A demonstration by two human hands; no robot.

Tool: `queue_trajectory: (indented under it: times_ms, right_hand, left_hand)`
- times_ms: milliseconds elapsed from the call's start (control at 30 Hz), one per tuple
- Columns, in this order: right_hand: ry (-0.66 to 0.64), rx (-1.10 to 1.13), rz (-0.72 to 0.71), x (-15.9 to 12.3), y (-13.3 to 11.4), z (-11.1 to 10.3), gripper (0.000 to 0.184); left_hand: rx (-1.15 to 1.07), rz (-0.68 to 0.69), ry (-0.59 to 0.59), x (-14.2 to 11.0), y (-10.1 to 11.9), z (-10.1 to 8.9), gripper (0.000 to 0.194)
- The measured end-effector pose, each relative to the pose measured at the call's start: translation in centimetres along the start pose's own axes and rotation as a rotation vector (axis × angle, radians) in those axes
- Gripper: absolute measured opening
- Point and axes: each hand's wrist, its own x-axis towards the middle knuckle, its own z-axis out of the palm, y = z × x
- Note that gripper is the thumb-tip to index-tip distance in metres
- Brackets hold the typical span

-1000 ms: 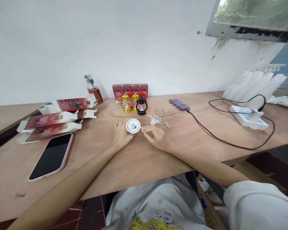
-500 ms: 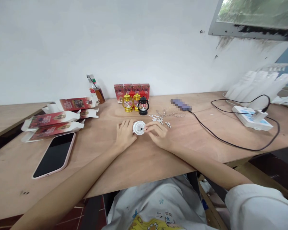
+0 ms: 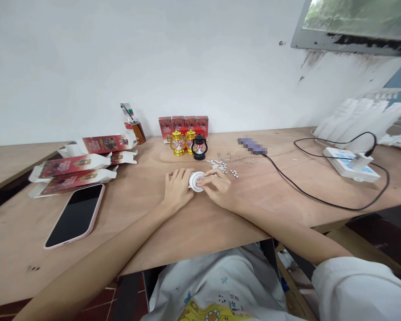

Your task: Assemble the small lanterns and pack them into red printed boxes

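A small round white lantern base (image 3: 197,181) sits between both my hands on the wooden table (image 3: 200,223). My left hand (image 3: 177,189) grips its left side with curled fingers. My right hand (image 3: 217,187) pinches its right edge, fingertips pressed over the top. Just behind them lie several small silver button cells (image 3: 225,168) and thin wire parts (image 3: 232,158). Two gold toy lanterns (image 3: 182,142) and a black one (image 3: 199,147) stand further back.
Red cartons (image 3: 183,124) line the wall. Flattened red-and-white boxes (image 3: 76,167) and a phone (image 3: 75,215) lie at the left. A black cable (image 3: 307,191) runs to a white power strip (image 3: 350,164) at the right. A small bottle (image 3: 133,125) stands near the wall.
The white base has been tipped up from lying flat, and both hands have closed in around it. My right hand moved left onto its edge.
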Motion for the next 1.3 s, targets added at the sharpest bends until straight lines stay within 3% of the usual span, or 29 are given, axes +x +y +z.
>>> queue_trajectory:
  times_ms: [367,467,600,700,767,967,1100,1300]
  right_hand:
    - [-0.08,0.009,0.006,0.1,-0.4,-0.2,0.015]
    - [-0.055,0.002,0.03,0.5,0.8,-0.9,0.014]
    - [-0.058,-0.217,0.316,0.7,5.5,-2.8,0.014]
    - [-0.278,-0.333,0.557,0.6,8.9,-4.5,0.012]
    - [-0.425,-0.366,0.633,0.7,9.8,-5.2,0.013]
    - [-0.681,-0.549,0.578,1.8,8.2,-5.6,0.021]
    - [-0.761,-0.591,0.575,2.2,7.7,-5.7,0.02]
    - [-0.831,-0.713,0.369,2.0,7.3,-5.5,0.025]
  left_hand:
    - [-0.047,-0.067,0.012,0.2,-0.3,0.0,0.034]
    - [-0.054,-0.094,0.006,0.1,-0.5,0.0,0.037]
    - [-0.07,-0.122,0.001,0.0,-0.8,-0.1,0.037]
    - [-0.07,-0.128,0.005,0.0,-0.9,-0.1,0.037]
    - [-0.067,-0.128,0.007,0.0,-0.9,-0.1,0.037]
    - [-0.067,-0.12,0.007,0.1,-0.8,0.0,0.038]
    - [-0.067,-0.116,0.002,0.0,-0.8,-0.1,0.038]
    - [-0.054,-0.097,0.005,0.0,-0.9,0.0,0.039]
